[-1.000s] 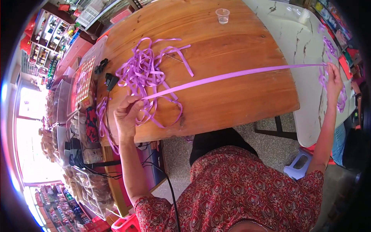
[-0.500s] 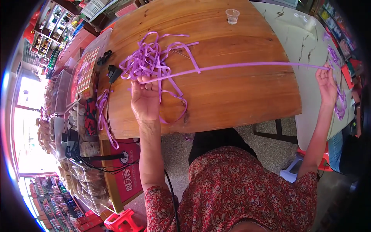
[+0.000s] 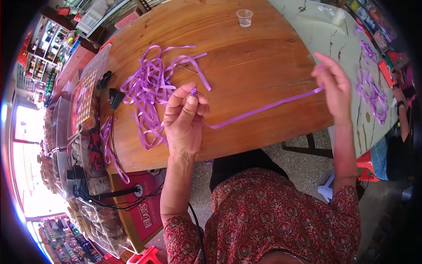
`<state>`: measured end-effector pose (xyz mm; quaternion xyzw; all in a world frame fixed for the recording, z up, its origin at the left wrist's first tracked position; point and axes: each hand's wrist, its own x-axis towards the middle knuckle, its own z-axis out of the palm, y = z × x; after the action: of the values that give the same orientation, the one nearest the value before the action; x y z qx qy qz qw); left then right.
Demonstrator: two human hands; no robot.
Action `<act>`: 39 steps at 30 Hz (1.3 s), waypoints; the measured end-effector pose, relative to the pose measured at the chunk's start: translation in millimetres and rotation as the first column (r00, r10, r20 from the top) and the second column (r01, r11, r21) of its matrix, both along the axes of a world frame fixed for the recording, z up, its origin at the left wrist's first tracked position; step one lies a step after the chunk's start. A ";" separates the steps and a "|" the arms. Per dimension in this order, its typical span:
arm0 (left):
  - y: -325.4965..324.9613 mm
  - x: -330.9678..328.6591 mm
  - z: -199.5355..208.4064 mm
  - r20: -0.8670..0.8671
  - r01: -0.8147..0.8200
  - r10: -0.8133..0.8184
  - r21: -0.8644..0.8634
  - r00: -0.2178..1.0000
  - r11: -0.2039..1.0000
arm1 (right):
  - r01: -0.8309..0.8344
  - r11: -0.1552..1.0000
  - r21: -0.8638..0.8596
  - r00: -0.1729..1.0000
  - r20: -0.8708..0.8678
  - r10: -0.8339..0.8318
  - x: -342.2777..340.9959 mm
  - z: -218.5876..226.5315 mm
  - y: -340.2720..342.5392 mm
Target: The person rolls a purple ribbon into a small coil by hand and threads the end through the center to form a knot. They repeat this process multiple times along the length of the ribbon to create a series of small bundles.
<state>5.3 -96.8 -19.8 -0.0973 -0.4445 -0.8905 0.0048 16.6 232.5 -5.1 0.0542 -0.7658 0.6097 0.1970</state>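
Note:
My left hand (image 3: 184,116) is closed over the front part of the wooden table, its thumb and fingers pinching a small twisted bit of purple ribbon (image 3: 193,91). From below that hand a flat purple strip (image 3: 268,105) runs in a slack curve up to my right hand (image 3: 336,86), above the table's right edge. A purple spot shows between the right thumb and index finger, which seem to pinch the ribbon; motion blurs them. Left of my left hand lies a loose, tangled heap of purple ribbon (image 3: 147,83).
A clear plastic cup (image 3: 245,18) stands at the wooden table's (image 3: 246,57) far side. Black clips (image 3: 115,97) lie at its left edge. More purple ribbon (image 3: 371,94) rests on the marble-patterned table (image 3: 303,20) at right, near another person's arm (image 3: 402,114). Packed goods (image 3: 94,220) stand at left.
The long, taut ribbon between my hands has gone slack. My right hand has moved left, while my left hand has turned and come nearer, now holding a twisted bit of ribbon.

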 end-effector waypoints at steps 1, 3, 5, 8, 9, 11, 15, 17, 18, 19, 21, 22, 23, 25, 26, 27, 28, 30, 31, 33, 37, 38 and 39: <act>4.2 4.0 2.0 -0.013 0.023 -0.024 -0.057 1.000 0.998 | -0.040 0.996 0.082 0.998 -0.039 0.044 1.5 1.8 -16.9; 14.2 9.4 3.5 -0.023 0.080 -0.081 -0.050 0.996 0.996 | -0.172 0.984 0.037 0.985 -0.001 0.172 9.4 5.3 -42.4; 22.8 14.7 2.5 -0.050 0.123 -0.126 -0.051 0.991 0.991 | -0.294 0.956 -0.011 0.955 -0.049 0.293 13.3 1.4 -60.3; 32.4 20.6 3.5 -0.040 0.173 -0.174 -0.010 0.984 0.985 | -0.341 0.937 -0.077 0.937 -0.114 0.331 11.1 -3.9 -78.6; 35.8 22.9 4.5 -0.044 0.181 -0.181 -0.002 0.983 0.984 | -0.378 0.925 -0.045 0.915 -0.172 0.365 10.0 -1.5 -81.4; 41.1 29.4 5.5 -0.036 0.101 -0.104 -0.065 0.994 0.993 | -0.415 0.909 -0.015 0.889 -0.221 0.402 9.5 2.5 -86.9; 46.5 34.3 6.0 -0.112 -0.089 0.056 -0.322 0.992 0.942 | -0.388 0.917 0.089 0.871 -0.291 0.397 11.3 5.4 -89.6; 45.3 34.9 3.1 -0.198 -0.142 0.063 -0.414 0.978 0.899 | -0.376 0.917 0.133 0.859 -0.320 0.399 13.6 2.2 -91.7; 45.4 35.1 1.6 -0.289 -0.206 0.063 -0.496 0.955 0.843 | -0.374 0.925 0.074 0.878 -0.294 0.378 17.0 -1.5 -94.1; 46.6 35.8 0.2 -0.285 -0.202 0.061 -0.496 0.957 0.845 | -0.370 0.929 0.015 0.893 -0.269 0.360 18.9 -3.4 -96.1; 49.9 37.2 -2.7 -0.275 -0.194 0.072 -0.449 0.959 0.872 | -0.380 0.920 0.092 0.877 -0.280 0.390 18.9 -0.9 -95.4; 50.1 37.6 -3.3 -0.270 -0.190 0.070 -0.450 0.960 0.873 | -0.391 0.905 0.167 0.857 -0.293 0.424 19.1 0.2 -95.6; 50.5 37.7 -3.7 -0.288 -0.167 0.038 -0.439 0.957 0.883 | -0.390 0.906 0.165 0.859 -0.290 0.422 19.4 0.5 -97.3; 51.1 38.4 -3.5 -0.301 -0.138 0.003 -0.429 0.954 0.892 | -0.378 0.908 0.178 0.854 -0.312 0.417 19.8 1.0 -101.0; 51.1 38.6 -2.2 -0.322 -0.134 -0.013 -0.432 0.947 0.892 | -0.375 0.910 0.177 0.857 -0.308 0.413 19.6 1.0 -101.1; 51.5 38.9 -2.0 -0.342 -0.131 -0.029 -0.435 0.939 0.891 | -0.352 0.911 0.217 0.846 -0.343 0.409 18.7 1.1 -100.6; 51.6 38.7 -3.6 -0.340 -0.129 -0.029 -0.435 0.940 0.891 | -0.330 0.908 0.257 0.830 -0.379 0.409 18.0 1.5 -100.7; 52.0 37.7 -7.8 -0.368 -0.135 -0.016 -0.381 0.930 0.915 | -0.340 0.901 0.271 0.826 -0.371 0.423 19.5 2.1 -101.3; 51.4 38.2 -7.7 -0.365 -0.133 -0.017 -0.381 0.931 0.915 | -0.350 0.893 0.285 0.821 -0.365 0.438 20.5 2.4 -101.4; 49.1 38.6 -6.5 -0.407 -0.148 -0.060 -0.461 0.911 0.875 | -0.355 0.894 0.275 0.819 -0.369 0.439 20.5 3.6 -102.6; 50.3 38.7 -7.5 -0.420 -0.134 -0.087 -0.470 0.904 0.873 | -0.343 0.903 0.258 0.804 -0.417 0.424 20.6 2.8 -105.0; 51.9 40.8 -7.1 -0.399 -0.133 -0.076 -0.472 0.914 0.871 | -0.343 0.903 0.258 0.805 -0.414 0.424 21.1 3.3 -105.1; 52.7 42.0 -7.0 -0.379 -0.133 -0.065 -0.474 0.923 0.870 | -0.329 0.904 0.274 0.804 -0.420 0.420 21.8 4.3 -105.1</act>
<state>47.4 -44.1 -26.8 -0.2592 -0.6480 -0.7114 0.0824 38.3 127.4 -0.8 0.3692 -0.7228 0.5302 0.2454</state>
